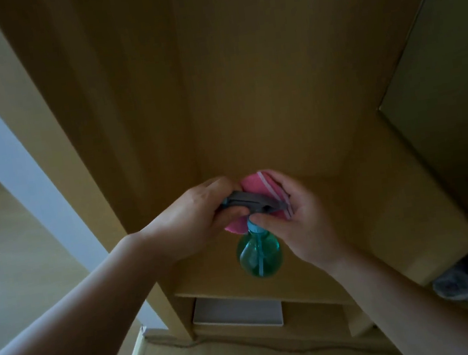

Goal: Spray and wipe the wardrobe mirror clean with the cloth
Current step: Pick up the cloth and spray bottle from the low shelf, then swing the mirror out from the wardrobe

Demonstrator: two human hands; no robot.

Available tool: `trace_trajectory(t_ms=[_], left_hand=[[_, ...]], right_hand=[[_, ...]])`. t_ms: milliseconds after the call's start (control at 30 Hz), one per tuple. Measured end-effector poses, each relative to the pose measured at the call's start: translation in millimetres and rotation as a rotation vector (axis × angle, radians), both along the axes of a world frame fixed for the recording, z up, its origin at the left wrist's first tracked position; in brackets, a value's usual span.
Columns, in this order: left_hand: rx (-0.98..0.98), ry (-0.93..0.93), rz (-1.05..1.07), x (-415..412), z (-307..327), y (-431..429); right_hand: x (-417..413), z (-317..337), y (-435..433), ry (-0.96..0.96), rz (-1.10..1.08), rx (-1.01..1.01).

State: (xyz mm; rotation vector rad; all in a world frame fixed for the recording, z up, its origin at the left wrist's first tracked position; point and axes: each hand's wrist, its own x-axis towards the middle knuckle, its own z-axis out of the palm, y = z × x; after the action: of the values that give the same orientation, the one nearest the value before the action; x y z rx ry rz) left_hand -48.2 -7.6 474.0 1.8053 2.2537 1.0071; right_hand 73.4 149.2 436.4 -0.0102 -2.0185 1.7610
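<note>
At the middle of the head view, both hands meet in front of an open wardrobe (244, 86) made of smooth, pale yellow-brown board. The left hand (191, 221) has its fingers curled around the grey plastic trigger head of a spray bottle (259, 251). The body of the bottle is round, translucent and teal, with a thin tube visible inside, and it hangs below the hands, over the shelf (351, 221) of the compartment. The right hand (300, 216) holds a soft pink cloth (253, 185) with a white stripe, bunched in its bent fingers, and its thumb lies at the blue neck of the bottle. The cloth touches the trigger head from behind. On the right, a flat grey-olive panel (453, 88) is set in the door; it looks like the mirror, well apart from the hands. Under the shelf lies a flat white box (235, 311). Low on the right sits something blue and crumpled (455, 285), too blurred to name.
</note>
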Motion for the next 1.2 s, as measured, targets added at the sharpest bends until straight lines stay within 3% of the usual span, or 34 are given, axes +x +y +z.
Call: trace_trajectory(t_ms=[367, 667, 833, 1067, 1200], left_hand=[[0.091, -0.091, 0.006, -19.3, 267.2, 2.9], [-0.015, -0.106, -0.062, -24.5, 478.4, 11.7], [0.048, -0.038, -0.129, 0.3, 526.5, 23.1], [0.16, -0.052, -0.149, 54.9, 524.6, 43.0], [0.252, -0.093, -0.098, 91.9, 517.7, 52.8]], right_hand=[[-12.8, 276.2, -4.3, 0.004, -0.089, 0.112], [-1.2, 471.5, -13.7, 0.157, -0.16, 0.228], [28.8, 513.9, -10.5, 0.196, -0.232, 0.25], [85.5, 518.2, 3.8, 0.185, -0.303, 0.293], [115.1, 504.5, 5.4, 0.251, -0.63, 0.408]])
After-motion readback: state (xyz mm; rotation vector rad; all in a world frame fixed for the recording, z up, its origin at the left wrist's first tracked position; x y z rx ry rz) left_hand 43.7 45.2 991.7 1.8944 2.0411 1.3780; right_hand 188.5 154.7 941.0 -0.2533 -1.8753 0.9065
